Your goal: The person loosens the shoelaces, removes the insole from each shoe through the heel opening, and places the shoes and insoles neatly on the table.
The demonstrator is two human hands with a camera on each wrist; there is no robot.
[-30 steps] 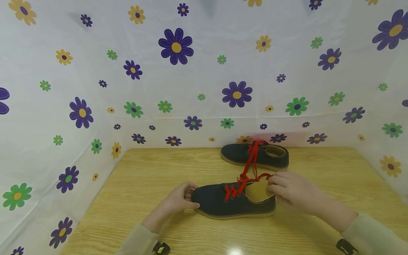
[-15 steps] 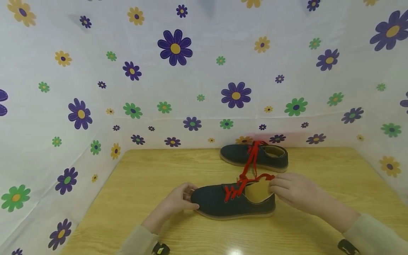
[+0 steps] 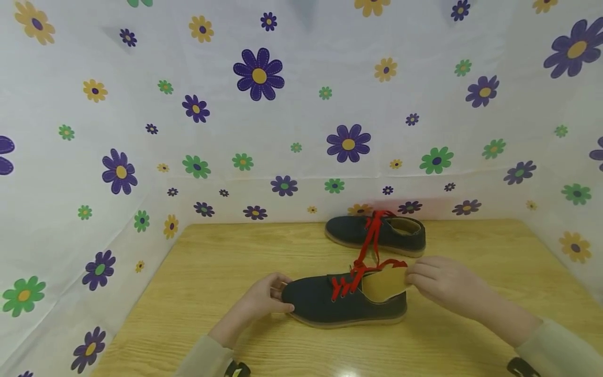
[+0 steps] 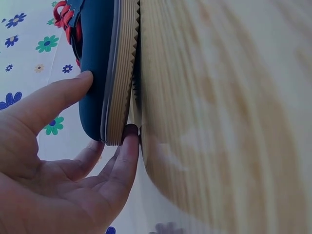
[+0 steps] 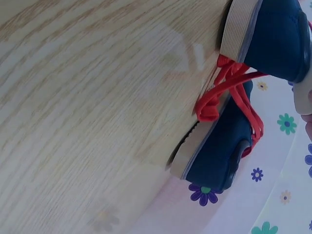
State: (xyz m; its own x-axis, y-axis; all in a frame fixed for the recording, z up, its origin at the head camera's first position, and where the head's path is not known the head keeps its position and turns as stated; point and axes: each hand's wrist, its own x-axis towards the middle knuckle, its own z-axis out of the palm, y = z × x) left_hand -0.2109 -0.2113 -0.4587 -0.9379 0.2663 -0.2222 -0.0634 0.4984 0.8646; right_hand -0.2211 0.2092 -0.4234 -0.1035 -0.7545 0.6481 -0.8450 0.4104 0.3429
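Note:
A dark blue shoe [image 3: 313,301] with red laces [image 3: 345,286] lies sole down, its toe to the left. My left hand [image 3: 264,301] holds the toe; in the left wrist view the thumb presses the upper and a fingertip [image 4: 130,130] reaches to the sole's edge. My right hand [image 3: 445,285] pinches the heel end of a tan insole [image 3: 386,284], which sticks up and out of the shoe's opening. In the right wrist view the insole [image 5: 303,95] juts past the heel, and only a bit of the fingers shows at the edge.
A matching shoe [image 3: 348,230] stands farther back against the flowered white cloth [image 3: 292,115]. Its red laces run across to the near shoe's laces. Both shoes rest on a wood-grain table [image 3: 226,251], with cloth at the back and both sides.
My right hand has drawn back a little to the right with the insole, so more of it shows out of the heel. The left hand and both shoes have stayed put.

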